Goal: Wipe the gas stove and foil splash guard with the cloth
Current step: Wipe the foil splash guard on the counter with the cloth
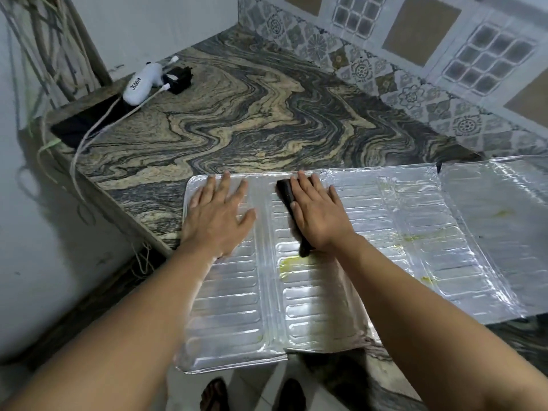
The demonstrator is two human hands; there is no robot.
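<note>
While the foil splash guard lies unfolded and flat on the marbled desk, its near edge hanging past the desk's front, both hands rest on its ribbed panels. The left hand lies palm down on the leftmost panel, fingers straight and spread, holding nothing. The right hand presses flat on a dark cloth, fingers straight and together on top of it; the cloth shows along the hand's left side and in a tail below the wrist. So neither hand's grip is closed: the left is open on bare foil, the right open on the cloth.

Just below the cloth's tail there is a yellowish smear on the foil, and more yellow-green smudges mark the panels to the right.

At the desk's far left corner lie a white device with dark lettering, a black plug adapter beside it, and a white cable trailing over the desk's edge. Patterned tiles run along the back wall. Below the foil's near edge, two dark sandals stand on the floor.
</note>
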